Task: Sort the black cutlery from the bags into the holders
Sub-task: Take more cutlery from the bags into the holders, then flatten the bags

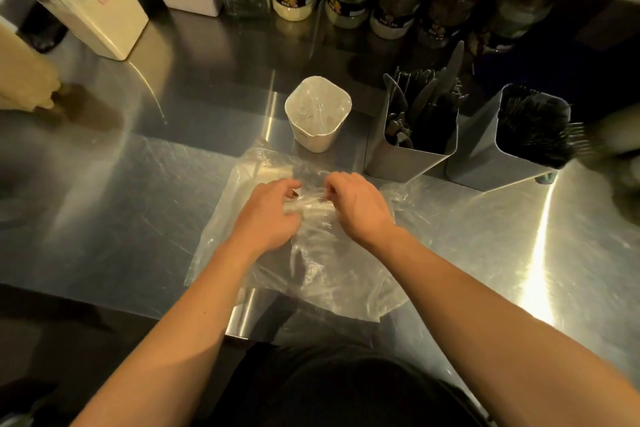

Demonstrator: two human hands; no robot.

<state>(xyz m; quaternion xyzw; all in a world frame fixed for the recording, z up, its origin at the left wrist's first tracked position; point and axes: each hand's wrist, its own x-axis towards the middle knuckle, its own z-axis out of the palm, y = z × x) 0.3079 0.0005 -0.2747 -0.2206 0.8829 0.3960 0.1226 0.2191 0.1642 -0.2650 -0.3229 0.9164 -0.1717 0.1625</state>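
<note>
Head view: clear plastic bag (pixel 304 253) lies flat on steel counter (pixel 121 201) at near edge. Left hand (pixel 268 215) and right hand (pixel 360 208) each pinch film at its middle. Film looks light, limp, slippery; best gripped by bunching. Beyond: white cup (pixel 317 114), knife holder (pixel 412 135), fork holder (pixel 519 142); path looks unobstructed.

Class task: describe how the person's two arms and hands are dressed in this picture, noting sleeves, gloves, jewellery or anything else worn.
Both forearms are bare with no sleeve in view. The left hand and right hand wear no gloves, and no ring, watch or wristband shows. A dark garment covers the torso at the bottom edge.
</note>
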